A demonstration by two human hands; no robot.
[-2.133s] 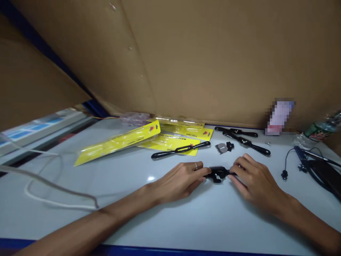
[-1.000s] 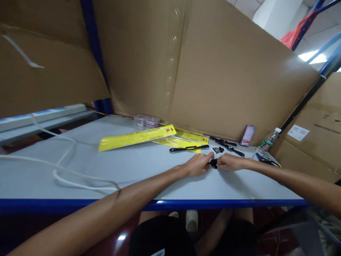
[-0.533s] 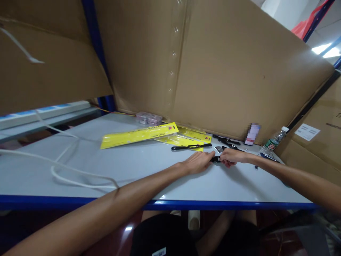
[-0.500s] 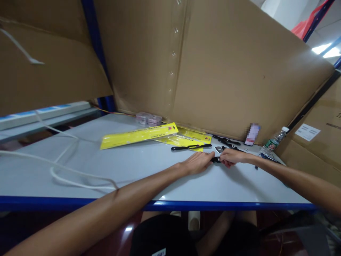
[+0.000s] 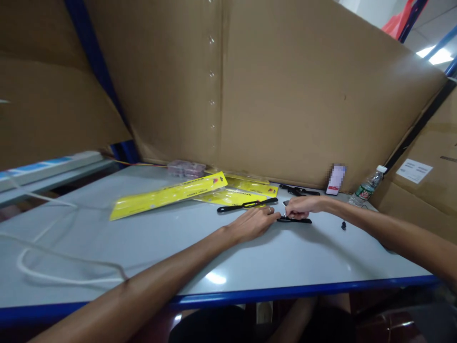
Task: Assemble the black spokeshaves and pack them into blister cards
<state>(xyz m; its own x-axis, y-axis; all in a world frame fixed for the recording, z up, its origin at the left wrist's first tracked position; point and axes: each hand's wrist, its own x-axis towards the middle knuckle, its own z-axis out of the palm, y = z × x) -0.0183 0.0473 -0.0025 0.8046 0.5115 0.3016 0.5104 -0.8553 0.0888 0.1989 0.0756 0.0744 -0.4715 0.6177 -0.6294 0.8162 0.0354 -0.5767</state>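
Note:
A black band (image 5: 302, 220), like a watch strap, lies flat on the worktable. The fingertips of my left hand (image 5: 255, 223) grip its left end, with a ring showing on one finger. Just above the band, my right hand (image 5: 302, 207) is closed in a pinch; a small shiny bit shows by its fingertips, too small to name. A second black band with a long slot (image 5: 232, 208) lies to the left, partly over yellow packaging. Behind my right hand lie more black straps (image 5: 298, 190).
Long yellow packages (image 5: 167, 195) lie left of centre, near small clear boxes (image 5: 185, 168). A phone (image 5: 335, 180) and a water bottle (image 5: 367, 186) stand at the back right. White cable (image 5: 71, 259) loops over the left side. Cardboard (image 5: 278, 95) walls the back.
The view has shifted somewhat. My right hand has moved slightly left above the band, and the band's right end now shows beyond it on the table.

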